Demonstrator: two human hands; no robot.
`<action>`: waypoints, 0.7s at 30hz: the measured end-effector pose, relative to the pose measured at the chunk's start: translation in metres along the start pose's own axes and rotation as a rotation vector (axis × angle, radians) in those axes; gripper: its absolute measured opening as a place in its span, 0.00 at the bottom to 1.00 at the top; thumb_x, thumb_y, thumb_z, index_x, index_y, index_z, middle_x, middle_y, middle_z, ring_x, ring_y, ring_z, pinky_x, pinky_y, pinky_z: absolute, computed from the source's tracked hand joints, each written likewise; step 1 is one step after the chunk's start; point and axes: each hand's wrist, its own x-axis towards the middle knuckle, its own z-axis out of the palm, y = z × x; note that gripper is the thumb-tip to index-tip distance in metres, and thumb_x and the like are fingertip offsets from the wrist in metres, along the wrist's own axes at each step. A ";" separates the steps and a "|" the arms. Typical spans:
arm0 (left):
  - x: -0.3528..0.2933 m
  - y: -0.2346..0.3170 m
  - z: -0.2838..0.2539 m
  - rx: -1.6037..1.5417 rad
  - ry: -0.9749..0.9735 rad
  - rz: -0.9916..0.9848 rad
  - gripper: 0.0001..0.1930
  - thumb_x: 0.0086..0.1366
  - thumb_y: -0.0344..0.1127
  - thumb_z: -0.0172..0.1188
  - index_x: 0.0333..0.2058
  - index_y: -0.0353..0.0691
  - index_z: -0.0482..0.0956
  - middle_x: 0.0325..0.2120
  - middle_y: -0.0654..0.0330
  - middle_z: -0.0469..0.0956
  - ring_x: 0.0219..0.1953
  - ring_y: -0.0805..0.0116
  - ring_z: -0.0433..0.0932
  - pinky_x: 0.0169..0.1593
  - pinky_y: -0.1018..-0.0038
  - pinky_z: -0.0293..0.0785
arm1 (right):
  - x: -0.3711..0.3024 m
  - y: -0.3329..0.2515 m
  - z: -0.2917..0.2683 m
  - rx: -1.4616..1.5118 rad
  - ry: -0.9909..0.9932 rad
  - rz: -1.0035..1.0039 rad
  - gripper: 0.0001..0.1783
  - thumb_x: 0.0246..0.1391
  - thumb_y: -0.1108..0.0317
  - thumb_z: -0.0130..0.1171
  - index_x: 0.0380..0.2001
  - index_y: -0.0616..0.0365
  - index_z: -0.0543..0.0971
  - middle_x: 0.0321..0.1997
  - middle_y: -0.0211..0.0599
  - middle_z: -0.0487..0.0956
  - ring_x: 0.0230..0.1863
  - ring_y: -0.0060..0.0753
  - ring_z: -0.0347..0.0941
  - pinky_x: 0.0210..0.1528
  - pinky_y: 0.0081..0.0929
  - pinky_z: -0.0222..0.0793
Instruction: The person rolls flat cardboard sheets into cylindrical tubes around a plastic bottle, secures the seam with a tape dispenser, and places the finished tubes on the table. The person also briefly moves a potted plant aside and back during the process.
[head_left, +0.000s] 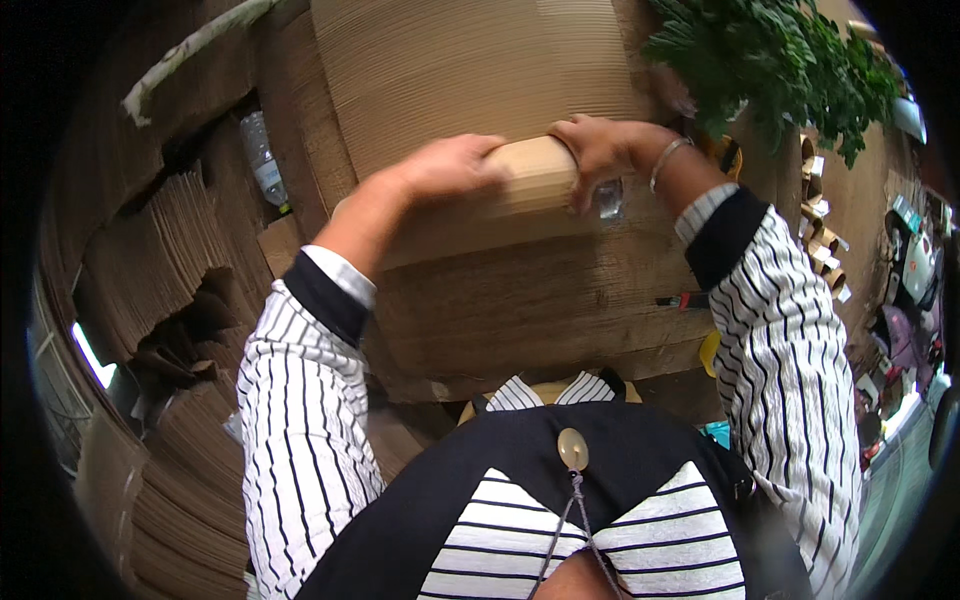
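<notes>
A corrugated cardboard sheet (460, 70) lies on the worktable, its near end curled up into a thick roll (537, 172). On the roll's left side rests my left hand (455, 170), smeared by motion, its fingers over the cardboard. My right hand (597, 152) grips the roll's right end, thumb on top and fingers bent down around it. Beside those fingers shows a small clear plastic piece (609, 200), partly hidden. The underside of the roll is out of sight.
A plastic bottle (263, 160) lies at the left near stacked cardboard (190, 230). Green leafy branches (770, 65) hang over the far right. A red-and-black tool (682, 301) lies by my right sleeve. Short cardboard tubes (818, 240) line the right side.
</notes>
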 end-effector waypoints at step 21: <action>0.042 0.038 0.028 0.041 -0.105 0.087 0.51 0.38 0.53 0.79 0.60 0.34 0.67 0.53 0.46 0.75 0.57 0.53 0.73 0.60 0.64 0.69 | -0.022 0.032 0.172 1.715 0.501 -0.318 0.48 0.51 0.47 0.69 0.63 0.63 0.58 0.59 0.42 0.67 0.61 0.36 0.63 0.62 0.35 0.60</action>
